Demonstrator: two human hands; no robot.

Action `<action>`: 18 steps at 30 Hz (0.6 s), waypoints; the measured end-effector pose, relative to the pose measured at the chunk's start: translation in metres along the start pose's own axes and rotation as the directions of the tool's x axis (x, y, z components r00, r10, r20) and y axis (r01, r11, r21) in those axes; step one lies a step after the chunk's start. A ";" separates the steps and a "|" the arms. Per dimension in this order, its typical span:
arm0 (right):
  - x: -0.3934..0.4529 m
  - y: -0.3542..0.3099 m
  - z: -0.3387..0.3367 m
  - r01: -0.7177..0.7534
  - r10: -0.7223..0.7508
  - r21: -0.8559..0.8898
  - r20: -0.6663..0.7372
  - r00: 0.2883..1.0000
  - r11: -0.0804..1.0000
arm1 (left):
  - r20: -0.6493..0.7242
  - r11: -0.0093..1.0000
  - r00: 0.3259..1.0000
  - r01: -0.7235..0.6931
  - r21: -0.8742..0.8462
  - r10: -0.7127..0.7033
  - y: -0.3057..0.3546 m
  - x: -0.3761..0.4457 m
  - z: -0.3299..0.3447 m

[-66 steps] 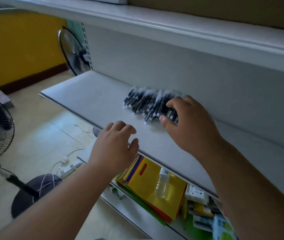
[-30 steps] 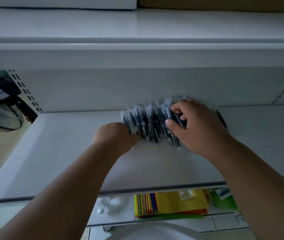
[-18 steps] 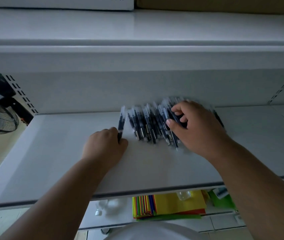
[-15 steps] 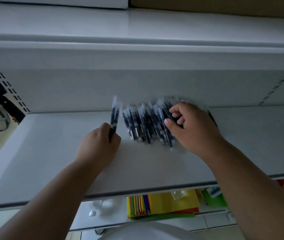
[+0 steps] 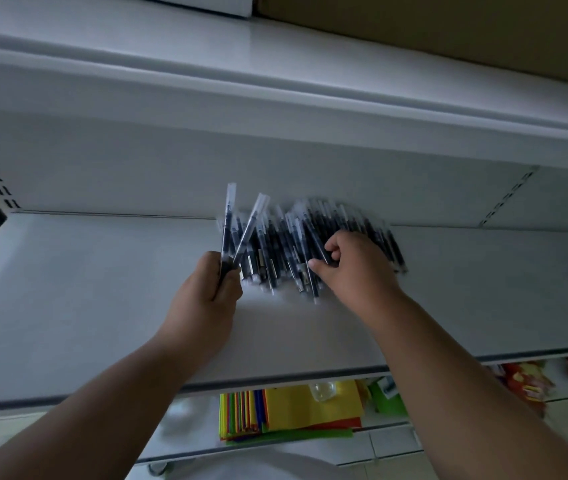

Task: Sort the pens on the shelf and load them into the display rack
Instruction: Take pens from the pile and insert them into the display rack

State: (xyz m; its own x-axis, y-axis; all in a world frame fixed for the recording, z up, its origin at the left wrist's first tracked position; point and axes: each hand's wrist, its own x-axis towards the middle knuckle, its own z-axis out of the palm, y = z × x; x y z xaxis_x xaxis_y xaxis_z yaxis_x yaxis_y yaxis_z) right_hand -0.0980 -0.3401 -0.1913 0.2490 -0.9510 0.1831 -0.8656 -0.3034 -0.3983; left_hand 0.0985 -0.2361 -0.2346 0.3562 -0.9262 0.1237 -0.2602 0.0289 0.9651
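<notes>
We count 2 hands in view, both reaching up over the front edge of the shelf [image 5: 102,289].

Left hand [image 5: 206,292]: fist curled, knuckles toward us, grasping 2 pens [image 5: 237,230] by their lower ends. The 2 stick up above the fist and splay apart in a narrow V, clear caps at top; the left one is near upright, the right one leans toward the right hand. Forearm runs down to the lower left corner.

Right hand [image 5: 355,268]: fingers curled down into the pile of pens [image 5: 296,247], thumb & forefinger pinching 1 dark pen at the pile's top; wrist bent, forearm running down to the lower right corner.

The pile lies on the shelf between the 2 hands & beyond the right hand, close to the back panel [image 5: 137,161]. Pens lie roughly parallel, fanned, overlapping; too many & too blurred to count. We can say well over a dozen, dark barrels w/ clear caps.

Above both hands: 1 upper shelf [image 5: 275,64]. Below our forearms, on 1 lower shelf: 1 stack of coloured folders [image 5: 289,414], yellow on top, w/ 1 small clear bottle [image 5: 322,389] lying on it. Right of the right forearm: red & yellow packets [image 5: 524,379], number unclear.
</notes>
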 end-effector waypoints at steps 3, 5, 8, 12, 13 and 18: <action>0.003 -0.004 0.000 -0.033 0.034 -0.035 0.032 0.999 0.999 | 0.043 0.998 0.998 -0.040 0.055 0.038 -0.002 -0.002 0.000; 0.005 -0.007 0.000 -0.055 0.057 -0.041 0.037 0.998 0.998 | 0.054 0.997 0.998 -0.049 0.067 0.045 -0.003 -0.002 0.000; 0.005 -0.008 0.003 -0.080 0.081 -0.036 0.035 0.996 0.996 | 0.056 0.997 0.998 -0.033 0.068 0.029 -0.001 -0.002 -0.001; -0.004 -0.007 -0.002 -0.104 0.105 0.097 0.000 0.995 0.990 | 0.045 0.999 0.999 0.003 0.045 -0.005 0.004 -0.003 -0.004; -0.007 -0.007 -0.006 -0.110 0.112 0.158 -0.004 0.994 0.981 | 0.037 0.998 0.999 0.000 0.064 -0.002 0.006 -0.003 -0.004; -0.026 -0.007 -0.025 -0.248 0.248 0.689 0.100 0.963 0.681 | -0.022 0.984 0.999 -0.038 0.173 0.043 0.012 -0.006 0.000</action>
State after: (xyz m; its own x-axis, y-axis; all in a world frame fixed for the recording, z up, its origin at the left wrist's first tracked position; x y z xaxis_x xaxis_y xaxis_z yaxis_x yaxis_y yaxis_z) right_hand -0.1092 -0.3121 -0.1707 0.0684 -0.9976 -0.0128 -0.3520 -0.0121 -0.9359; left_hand 0.0935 -0.2304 -0.2240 0.3643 -0.9156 0.1700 -0.4250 -0.0010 0.9052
